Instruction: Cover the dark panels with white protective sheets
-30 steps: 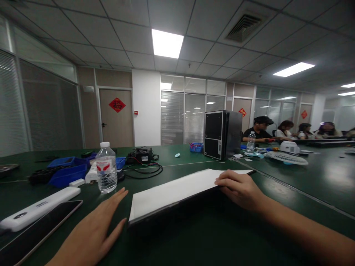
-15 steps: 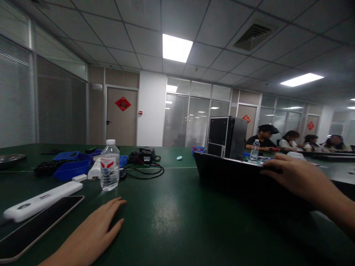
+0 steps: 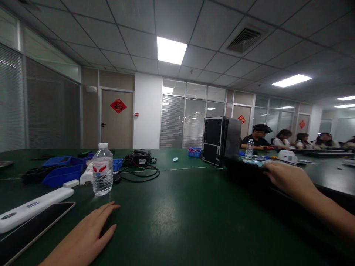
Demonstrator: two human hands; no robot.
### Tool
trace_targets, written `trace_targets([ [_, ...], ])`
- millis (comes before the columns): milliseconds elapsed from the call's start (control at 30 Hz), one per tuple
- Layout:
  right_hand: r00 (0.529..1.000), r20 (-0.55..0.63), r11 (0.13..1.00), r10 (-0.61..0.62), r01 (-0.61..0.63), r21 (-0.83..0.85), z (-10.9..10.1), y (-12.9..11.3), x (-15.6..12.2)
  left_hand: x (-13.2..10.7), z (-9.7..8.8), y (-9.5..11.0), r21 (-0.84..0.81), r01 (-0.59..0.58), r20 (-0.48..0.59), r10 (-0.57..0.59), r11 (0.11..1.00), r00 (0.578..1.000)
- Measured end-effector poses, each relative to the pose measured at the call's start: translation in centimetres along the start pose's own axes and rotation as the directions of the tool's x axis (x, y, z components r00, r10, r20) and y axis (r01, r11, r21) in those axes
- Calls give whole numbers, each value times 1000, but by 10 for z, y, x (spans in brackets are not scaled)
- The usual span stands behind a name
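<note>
My left hand (image 3: 84,231) lies flat on the green table (image 3: 166,192), fingers stretched out and holding nothing. A clear water bottle (image 3: 103,177) with a white cap stands just beyond its fingertips. To its left are a smartphone (image 3: 36,229) and a long white device (image 3: 36,208). At the right, my right hand (image 3: 290,181) is closed over the upper edge of a thin flat black panel (image 3: 246,175). The panel is tilted low over the table, and its lower part blends into shadow. Behind its left end stands a black computer tower (image 3: 222,140).
Blue bins (image 3: 62,174) sit at the left, with a black adapter and coiled cables (image 3: 141,159) beside them. A small blue basket (image 3: 194,152) stands by the tower. Further right are another bottle (image 3: 249,147), a white device (image 3: 287,156) and several seated people (image 3: 256,138).
My right hand has lowered and tipped the black panel, so its left end now sits lower and more of the tower shows. My left hand stays on the table. The view has shifted slightly right.
</note>
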State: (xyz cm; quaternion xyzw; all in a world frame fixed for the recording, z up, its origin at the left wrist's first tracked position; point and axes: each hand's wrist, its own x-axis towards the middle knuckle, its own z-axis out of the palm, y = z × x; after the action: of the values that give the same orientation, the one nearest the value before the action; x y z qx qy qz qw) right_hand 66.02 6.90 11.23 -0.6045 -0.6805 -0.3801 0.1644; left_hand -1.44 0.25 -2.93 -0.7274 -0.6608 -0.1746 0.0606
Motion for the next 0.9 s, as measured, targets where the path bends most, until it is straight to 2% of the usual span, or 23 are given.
trace_targets([
  [100,996,84,994,-24,32,-103,1,-6,3,1,2,-1,-9,-17,-23,17,1000,1000],
  [233,996,81,987,-41,53,-150,0,-11,6,2,5,-6,-20,-6,16,7,1000,1000],
  [367,985,-3,984,-171,171,-41,-18,-31,2,3,9,-10,-37,-20,-45,18,999,999],
  [500,954,-108,949,-281,293,117,-52,-72,-19,3,12,-11,-27,-9,-16,9,1000,1000],
  [600,900,-215,879,-380,424,218,-77,-109,-40,4,11,-13,-83,22,-18,-24,996,1000],
  [700,833,-299,783,-466,546,299,-93,-144,-54,7,7,-15,-183,67,-41,-75,981,996],
  [800,739,-350,677,-576,671,303,-96,-172,-61,10,0,-16,-265,95,-60,-115,960,991],
  [900,669,-322,593,-670,743,310,-87,-192,-60,10,-8,-16,-299,86,-77,-114,950,990],
])
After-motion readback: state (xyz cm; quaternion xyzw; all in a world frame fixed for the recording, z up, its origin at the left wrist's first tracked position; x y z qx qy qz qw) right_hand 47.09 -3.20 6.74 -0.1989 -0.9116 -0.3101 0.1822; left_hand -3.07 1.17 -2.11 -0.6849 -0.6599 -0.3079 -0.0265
